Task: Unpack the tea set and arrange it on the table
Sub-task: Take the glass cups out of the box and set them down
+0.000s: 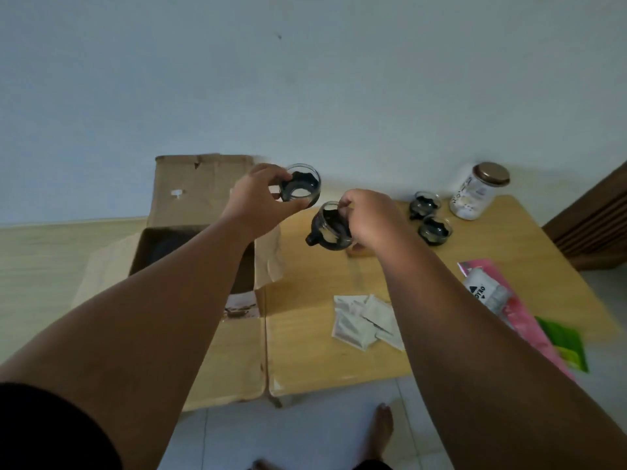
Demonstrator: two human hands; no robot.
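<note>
My left hand grips a small glass tea cup in a black holder, held in the air above the open cardboard box. My right hand pinches the rim of a second glass cup with a black holder, tilted over the wooden table. Two more cups of the same kind, one and another, stand upright on the table at the back right. The inside of the box is dark; I cannot tell what it holds.
A glass jar with a brown lid stands behind the two cups. Several white sachets lie mid-table. A pink packet and a green one lie at the right edge. A dark wooden panel is at right. My bare foot is on the tiled floor.
</note>
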